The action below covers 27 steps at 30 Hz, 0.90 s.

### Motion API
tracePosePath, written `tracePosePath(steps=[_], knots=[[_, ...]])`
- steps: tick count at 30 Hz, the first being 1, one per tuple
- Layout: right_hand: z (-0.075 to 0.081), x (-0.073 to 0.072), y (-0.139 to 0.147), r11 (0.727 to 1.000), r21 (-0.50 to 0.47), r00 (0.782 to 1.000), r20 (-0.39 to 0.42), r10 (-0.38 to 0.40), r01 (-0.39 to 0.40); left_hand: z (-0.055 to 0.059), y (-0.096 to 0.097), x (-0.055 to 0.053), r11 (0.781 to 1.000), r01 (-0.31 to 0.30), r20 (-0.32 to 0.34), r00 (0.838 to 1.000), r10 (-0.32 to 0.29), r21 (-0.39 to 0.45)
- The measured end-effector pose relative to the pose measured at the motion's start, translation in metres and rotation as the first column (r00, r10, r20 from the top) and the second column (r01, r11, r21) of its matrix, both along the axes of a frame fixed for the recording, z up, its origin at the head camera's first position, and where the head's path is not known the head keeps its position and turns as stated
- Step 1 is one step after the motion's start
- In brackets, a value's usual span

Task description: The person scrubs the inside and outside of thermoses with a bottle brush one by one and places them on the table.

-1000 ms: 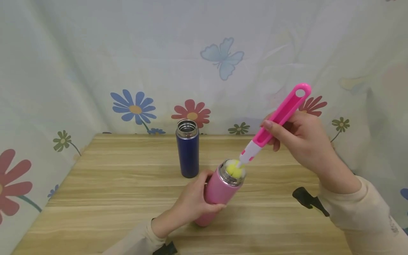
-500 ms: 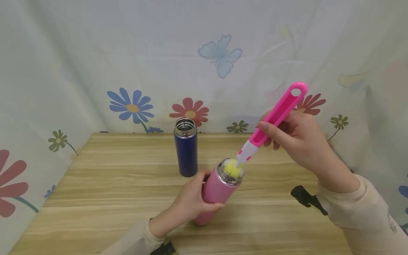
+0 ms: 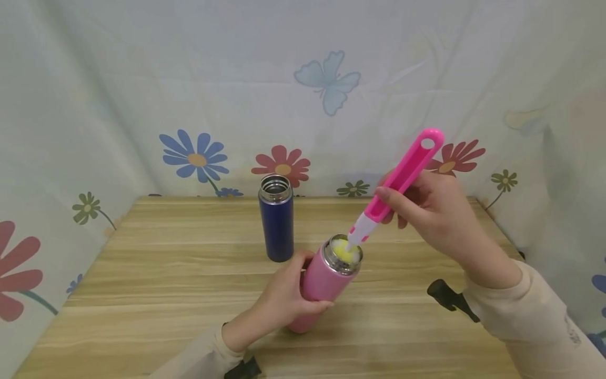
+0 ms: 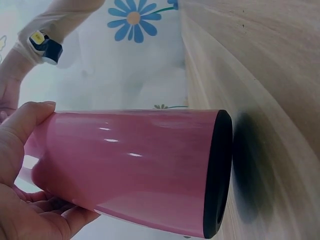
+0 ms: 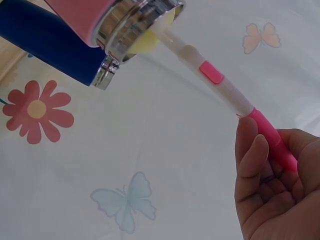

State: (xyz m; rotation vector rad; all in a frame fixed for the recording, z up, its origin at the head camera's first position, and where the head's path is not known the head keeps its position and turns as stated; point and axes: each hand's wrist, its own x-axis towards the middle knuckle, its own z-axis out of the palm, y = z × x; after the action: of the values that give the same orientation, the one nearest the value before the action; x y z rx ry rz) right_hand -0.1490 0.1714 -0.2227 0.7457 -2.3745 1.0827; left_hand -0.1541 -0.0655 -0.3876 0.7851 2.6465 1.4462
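Note:
In the head view my left hand (image 3: 284,297) grips a pink thermos bottle (image 3: 322,287) round its side, tilted with its open steel mouth toward the upper right. The left wrist view shows the bottle's black base (image 4: 218,175) close over the wood. My right hand (image 3: 433,213) pinches the pink handle of a bottle brush (image 3: 402,176) between thumb and fingers. Its yellow and white sponge head (image 3: 344,251) sits in the bottle's mouth, the lower part hidden inside. The right wrist view shows the brush's white neck (image 5: 220,82) running from the mouth to my fingers.
A blue thermos bottle (image 3: 276,226) stands upright, lidless, just behind the pink one on the wooden table (image 3: 180,252). A flower-printed curtain (image 3: 227,79) hangs behind and along both sides. Dark strap pieces (image 3: 452,299) hang at both sleeves.
The sponge head has sunk a little deeper into the pink bottle. My right hand and the brush handle have shifted left and slightly down. My left hand keeps its grip.

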Motion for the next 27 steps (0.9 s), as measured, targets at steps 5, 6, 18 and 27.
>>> tracePosePath(steps=[5, 6, 18, 27], knots=[[-0.006, -0.001, -0.001, 1.000, 0.014, 1.000, 0.009, 0.022, -0.023, -0.001, 0.001, -0.001, 1.000, -0.007, -0.011, 1.000, 0.007, -0.003], [-0.007, -0.001, -0.001, 1.000, 0.016, 1.000, 0.010, 0.026, -0.026, -0.001, 0.001, -0.001, 1.000, -0.009, -0.015, 1.000, 0.009, -0.005], [-0.024, -0.006, -0.011, 0.994, 0.081, 0.988, 0.138, 0.064, -0.076, -0.003, 0.000, -0.002, 1.000, -0.007, 0.005, 1.000, 0.007, -0.006], [-0.038, -0.008, -0.017, 0.991, 0.094, 0.968, 0.240, 0.069, -0.094, -0.003, 0.000, -0.002, 1.000, 0.004, 0.006, 1.000, -0.004, -0.001]])
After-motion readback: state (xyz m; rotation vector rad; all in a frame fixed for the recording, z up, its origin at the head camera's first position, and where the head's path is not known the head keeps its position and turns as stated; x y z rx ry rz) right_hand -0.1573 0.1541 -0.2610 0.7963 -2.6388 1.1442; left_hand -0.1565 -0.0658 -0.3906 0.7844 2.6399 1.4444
